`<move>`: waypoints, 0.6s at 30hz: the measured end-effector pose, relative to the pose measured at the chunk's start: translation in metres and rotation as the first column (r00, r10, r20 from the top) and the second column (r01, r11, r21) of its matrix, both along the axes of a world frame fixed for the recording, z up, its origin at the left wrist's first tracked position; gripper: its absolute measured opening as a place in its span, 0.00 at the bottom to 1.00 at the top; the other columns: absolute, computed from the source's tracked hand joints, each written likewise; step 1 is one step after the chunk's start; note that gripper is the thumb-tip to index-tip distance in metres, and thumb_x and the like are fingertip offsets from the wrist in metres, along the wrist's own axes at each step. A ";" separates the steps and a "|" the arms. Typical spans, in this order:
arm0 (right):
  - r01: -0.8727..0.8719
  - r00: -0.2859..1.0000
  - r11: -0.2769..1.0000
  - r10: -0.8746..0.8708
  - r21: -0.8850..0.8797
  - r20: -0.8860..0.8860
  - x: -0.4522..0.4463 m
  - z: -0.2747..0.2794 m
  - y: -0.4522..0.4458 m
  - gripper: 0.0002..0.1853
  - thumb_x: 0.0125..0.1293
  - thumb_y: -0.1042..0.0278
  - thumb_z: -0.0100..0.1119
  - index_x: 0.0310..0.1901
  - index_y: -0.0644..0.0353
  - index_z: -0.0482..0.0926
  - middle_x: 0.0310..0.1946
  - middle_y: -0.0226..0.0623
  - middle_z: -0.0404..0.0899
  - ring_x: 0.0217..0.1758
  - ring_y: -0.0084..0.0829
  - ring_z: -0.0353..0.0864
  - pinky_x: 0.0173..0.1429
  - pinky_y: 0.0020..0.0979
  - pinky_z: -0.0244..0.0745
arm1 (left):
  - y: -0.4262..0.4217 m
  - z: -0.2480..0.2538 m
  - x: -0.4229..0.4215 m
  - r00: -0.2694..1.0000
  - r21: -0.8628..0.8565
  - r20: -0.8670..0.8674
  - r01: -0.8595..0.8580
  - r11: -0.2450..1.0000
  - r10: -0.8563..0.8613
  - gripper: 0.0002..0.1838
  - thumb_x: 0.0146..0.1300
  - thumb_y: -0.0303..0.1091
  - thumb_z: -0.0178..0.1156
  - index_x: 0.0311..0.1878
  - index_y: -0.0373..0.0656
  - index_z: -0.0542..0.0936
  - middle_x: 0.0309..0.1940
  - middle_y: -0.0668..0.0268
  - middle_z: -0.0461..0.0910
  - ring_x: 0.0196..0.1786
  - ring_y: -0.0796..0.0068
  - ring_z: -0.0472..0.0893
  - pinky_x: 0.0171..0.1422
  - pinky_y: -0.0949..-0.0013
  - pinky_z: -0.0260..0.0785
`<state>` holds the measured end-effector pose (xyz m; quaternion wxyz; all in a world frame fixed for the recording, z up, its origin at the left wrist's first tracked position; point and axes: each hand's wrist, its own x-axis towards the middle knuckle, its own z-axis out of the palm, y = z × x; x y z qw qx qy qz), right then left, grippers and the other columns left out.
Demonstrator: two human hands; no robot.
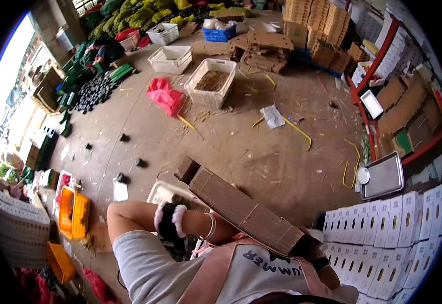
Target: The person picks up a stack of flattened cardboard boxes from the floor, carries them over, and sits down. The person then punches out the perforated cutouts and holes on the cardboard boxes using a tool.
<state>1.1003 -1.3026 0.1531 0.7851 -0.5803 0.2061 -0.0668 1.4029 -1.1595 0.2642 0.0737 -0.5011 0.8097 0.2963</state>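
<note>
A long, narrow brown cardboard box (246, 210) lies slantwise across my chest, its upper left end flap sticking out. My left forearm, with a fluffy black and white band and a bracelet, runs in behind the box; the left hand itself is hidden by it. At the lower right end of the box is my right hand (309, 248), dark and in shadow, holding it with the fingers mostly out of sight. Behind my left arm, a white plastic crate (168, 191) stands partly covered by the box and the arm.
White cartons (368, 243) are stacked close on my right, near a metal tray (383, 176). Orange crates (73, 213) stand at left. Ahead are a crate with brown contents (211, 99), pink cloth (165, 96), loose yellow straps (299, 133) and flat cardboard (264, 45).
</note>
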 end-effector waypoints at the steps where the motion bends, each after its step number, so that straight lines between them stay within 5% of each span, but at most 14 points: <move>1: 0.009 0.999 1.000 -0.010 -0.028 -0.038 0.020 0.009 -0.014 0.24 0.61 0.74 0.47 0.60 0.56 0.57 0.58 0.38 0.63 0.60 0.31 0.63 0.64 0.32 0.58 | -0.019 -0.017 0.022 0.995 -0.010 0.074 0.069 0.998 -0.069 0.23 0.57 0.35 0.48 0.55 0.34 0.67 0.56 0.50 0.66 0.61 0.58 0.65 0.66 0.65 0.54; 2: 0.015 0.997 0.998 -0.020 -0.055 -0.076 0.040 0.018 -0.027 0.25 0.61 0.75 0.47 0.60 0.57 0.57 0.58 0.38 0.64 0.60 0.31 0.64 0.64 0.31 0.59 | -0.036 -0.032 0.039 0.982 -0.019 0.138 0.133 0.991 -0.129 0.24 0.57 0.35 0.48 0.56 0.34 0.67 0.57 0.49 0.66 0.61 0.58 0.64 0.66 0.65 0.53; 3: -0.038 0.980 0.985 0.005 -0.167 -0.197 0.068 0.036 -0.041 0.24 0.61 0.75 0.47 0.60 0.57 0.57 0.57 0.38 0.64 0.59 0.32 0.65 0.63 0.31 0.59 | -0.051 -0.021 0.060 0.998 0.135 -0.039 -0.048 0.990 0.054 0.28 0.54 0.35 0.50 0.59 0.33 0.63 0.58 0.49 0.65 0.62 0.59 0.63 0.66 0.64 0.53; 6: -0.133 0.977 0.991 0.129 -0.011 -0.168 0.114 0.010 -0.092 0.22 0.64 0.64 0.43 0.60 0.57 0.59 0.58 0.38 0.63 0.58 0.32 0.65 0.63 0.32 0.59 | -0.068 -0.006 0.106 0.988 0.077 -0.074 -0.129 0.989 0.135 0.23 0.58 0.36 0.48 0.55 0.33 0.67 0.56 0.48 0.66 0.62 0.60 0.64 0.66 0.65 0.53; 7: -0.037 0.993 0.880 0.085 0.474 -0.081 0.138 0.010 -0.109 0.23 0.65 0.60 0.42 0.60 0.57 0.59 0.58 0.38 0.63 0.58 0.32 0.65 0.64 0.32 0.59 | -0.080 0.006 0.116 0.999 0.219 0.015 -0.047 0.975 0.044 0.21 0.58 0.35 0.48 0.54 0.35 0.69 0.55 0.50 0.67 0.60 0.61 0.66 0.64 0.65 0.55; 8: 0.024 0.999 0.530 0.006 0.848 -0.032 0.168 0.015 -0.126 0.24 0.65 0.56 0.41 0.60 0.57 0.59 0.59 0.38 0.63 0.58 0.32 0.65 0.64 0.33 0.59 | -0.083 0.009 0.134 0.978 0.193 -0.094 -0.167 0.967 0.187 0.21 0.58 0.35 0.48 0.53 0.36 0.69 0.54 0.51 0.68 0.58 0.60 0.67 0.63 0.65 0.56; 9: 0.082 0.985 0.715 0.047 0.694 -0.164 0.197 0.035 -0.136 0.28 0.64 0.48 0.37 0.60 0.57 0.59 0.61 0.38 0.60 0.59 0.33 0.66 0.63 0.35 0.60 | -0.078 0.011 0.148 0.924 0.181 -0.201 -0.292 0.939 0.326 0.20 0.58 0.35 0.48 0.53 0.37 0.70 0.53 0.51 0.69 0.57 0.60 0.68 0.62 0.65 0.58; 10: 0.141 0.964 0.700 0.065 0.700 -0.259 0.228 0.042 -0.149 0.28 0.64 0.48 0.37 0.60 0.57 0.60 0.60 0.38 0.61 0.58 0.33 0.66 0.62 0.36 0.61 | -0.076 0.013 0.160 0.837 0.185 -0.304 -0.417 0.890 0.455 0.20 0.58 0.35 0.48 0.53 0.38 0.70 0.52 0.52 0.70 0.56 0.60 0.69 0.61 0.65 0.59; 12: 0.260 0.889 0.670 0.114 0.695 -0.443 0.278 0.046 -0.165 0.27 0.65 0.49 0.37 0.60 0.59 0.61 0.58 0.39 0.64 0.57 0.33 0.67 0.61 0.37 0.62 | -0.079 0.036 0.179 0.887 0.244 -0.120 -0.409 0.879 0.446 0.19 0.58 0.34 0.49 0.53 0.40 0.70 0.51 0.53 0.72 0.54 0.60 0.70 0.59 0.66 0.60; 14: -0.122 0.934 0.305 0.356 0.944 0.005 0.320 0.026 -0.179 0.25 0.65 0.50 0.38 0.58 0.58 0.64 0.55 0.38 0.68 0.55 0.32 0.69 0.60 0.37 0.64 | -0.092 0.052 0.195 0.902 0.283 0.055 -0.426 0.859 0.429 0.18 0.58 0.33 0.49 0.53 0.41 0.70 0.49 0.55 0.73 0.52 0.60 0.72 0.58 0.67 0.61; 16: 0.004 0.854 0.672 0.383 0.741 -0.353 0.347 -0.007 -0.196 0.29 0.60 0.39 0.42 0.54 0.52 0.67 0.50 0.32 0.71 0.51 0.30 0.70 0.57 0.34 0.66 | -0.079 0.006 0.204 0.629 0.237 -0.261 -0.694 0.680 0.732 0.17 0.58 0.33 0.50 0.51 0.40 0.72 0.50 0.55 0.73 0.52 0.59 0.72 0.58 0.67 0.61; 18: -0.123 0.841 0.616 0.482 0.778 -0.248 0.383 -0.070 -0.220 0.29 0.59 0.39 0.44 0.53 0.54 0.68 0.48 0.34 0.72 0.51 0.33 0.71 0.56 0.35 0.66 | -0.100 0.037 0.223 0.370 0.462 -0.338 -0.736 0.495 0.865 0.16 0.59 0.33 0.50 0.49 0.40 0.73 0.50 0.54 0.73 0.53 0.58 0.71 0.57 0.66 0.62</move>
